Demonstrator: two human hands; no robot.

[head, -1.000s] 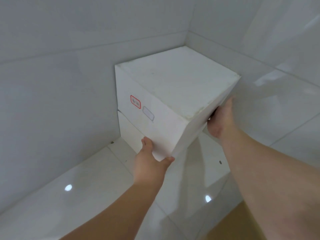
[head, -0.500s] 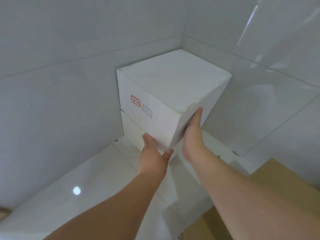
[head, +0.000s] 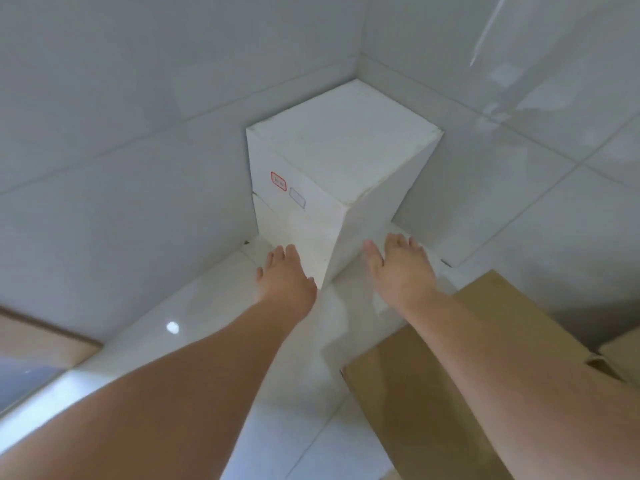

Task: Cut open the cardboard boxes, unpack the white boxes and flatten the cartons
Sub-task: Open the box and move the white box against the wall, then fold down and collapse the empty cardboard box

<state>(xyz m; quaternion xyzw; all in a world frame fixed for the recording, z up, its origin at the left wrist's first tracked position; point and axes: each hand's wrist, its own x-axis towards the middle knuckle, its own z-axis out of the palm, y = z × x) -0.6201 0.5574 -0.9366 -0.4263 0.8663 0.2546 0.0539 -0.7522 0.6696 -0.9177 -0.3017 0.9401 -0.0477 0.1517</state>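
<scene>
Half a second earlier both hands were pressed against the upper white box [head: 341,157]; one second earlier that box was held tilted between them. Now it is seen released, squared up on the lower white box [head: 294,233] in the corner of the tiled walls [head: 121,133], and both hands are drawn back off it.

The left hand [head: 285,277] is held flat, fingers straight and close together, nothing gripped. Its fingertips are seen over the lower box's near face; whether contact is made cannot be told.

The right hand [head: 401,268] is likewise spread and relaxed, fingers extended, nothing held. It is placed just beside the stack's right face, apparently apart from it.

The stack stands just beyond both hands, its near vertical edge between them. A red-bordered label [head: 278,181] and a grey-bordered one [head: 297,197] are seen on the upper box's left face.

A brown cardboard carton [head: 415,375] is seen under the right forearm, on the glossy white floor [head: 207,313].
</scene>
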